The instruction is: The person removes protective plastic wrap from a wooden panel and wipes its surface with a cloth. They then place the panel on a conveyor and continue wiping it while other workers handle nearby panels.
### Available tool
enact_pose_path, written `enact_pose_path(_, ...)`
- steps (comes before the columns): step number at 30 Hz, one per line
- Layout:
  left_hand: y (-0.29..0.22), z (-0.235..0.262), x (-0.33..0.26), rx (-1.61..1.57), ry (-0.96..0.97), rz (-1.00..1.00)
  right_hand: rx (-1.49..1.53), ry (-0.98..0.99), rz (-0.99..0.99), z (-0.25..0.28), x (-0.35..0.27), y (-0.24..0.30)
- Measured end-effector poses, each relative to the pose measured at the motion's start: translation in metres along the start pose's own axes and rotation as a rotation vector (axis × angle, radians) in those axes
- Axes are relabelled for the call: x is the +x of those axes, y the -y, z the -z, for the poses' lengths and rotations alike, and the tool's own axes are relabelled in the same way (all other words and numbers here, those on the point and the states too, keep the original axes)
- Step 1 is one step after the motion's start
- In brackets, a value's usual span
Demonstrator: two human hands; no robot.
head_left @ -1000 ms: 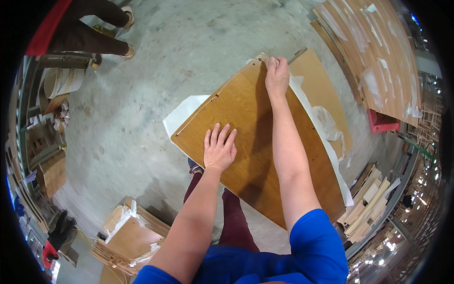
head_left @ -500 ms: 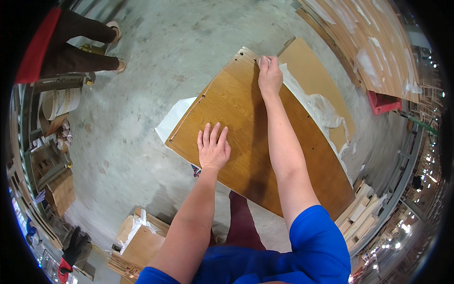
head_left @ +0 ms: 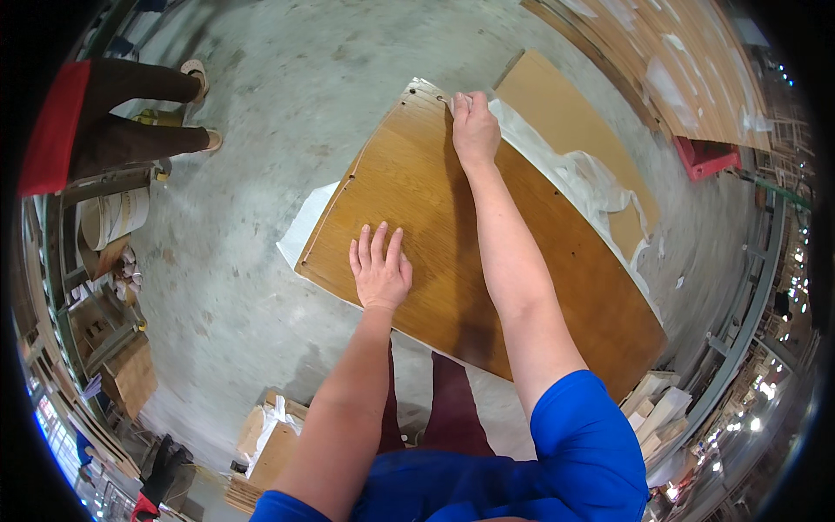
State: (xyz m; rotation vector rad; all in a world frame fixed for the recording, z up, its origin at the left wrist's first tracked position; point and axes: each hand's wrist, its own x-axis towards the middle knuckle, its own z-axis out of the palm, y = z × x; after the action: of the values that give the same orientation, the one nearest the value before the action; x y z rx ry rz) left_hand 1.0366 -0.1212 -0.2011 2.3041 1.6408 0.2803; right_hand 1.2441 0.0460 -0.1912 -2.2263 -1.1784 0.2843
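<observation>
In the head view, working a broad brown wooden panel (head_left: pixel 417 200) with two bare hands, in front of the body and above maroon trousers (head_left: pixel 454 404) and a grey floor (head_left: pixel 235 244). Spreading the left hand (head_left: pixel 381 271) open and flat on the panel's upper face near the closest edge, touching without grasping anything. Curling the right hand (head_left: pixel 476 132) at the far right-hand edge, hiding the fingertips and so not revealing how tightly closed or on what. Displaying a bare upper face with small dark holes (head_left: pixel 352 177) already in place near the left edge, but showing no fittings in them; appearing, as a judgement, partway through rather than finished. Giving no clear sign of how much is left, and not revealing any support under the panel. Exposing white sheeting past the left edge and more white sheeting (head_left: pixel 587 180) bunching along the right, next to a tan board (head_left: pixel 565 113). Including, farther out, stacked wooden boards (head_left: pixel 687 65) and a red bin (head_left: pixel 706 159) at upper right, and a co-worker's dark-trousered legs (head_left: pixel 130 141) at upper left.
</observation>
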Motion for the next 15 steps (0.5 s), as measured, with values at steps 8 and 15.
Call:
enact_pose_path(8,-0.006,-0.001,0.000,0.046,0.006,-0.004,0.065,-0.022,-0.045,0.045,-0.029,-0.051)
enact_pose_path(15,-0.010,-0.006,-0.002,0.098,-0.037,-0.011,0.013,-0.107,-0.172,0.090,-0.059,-0.108)
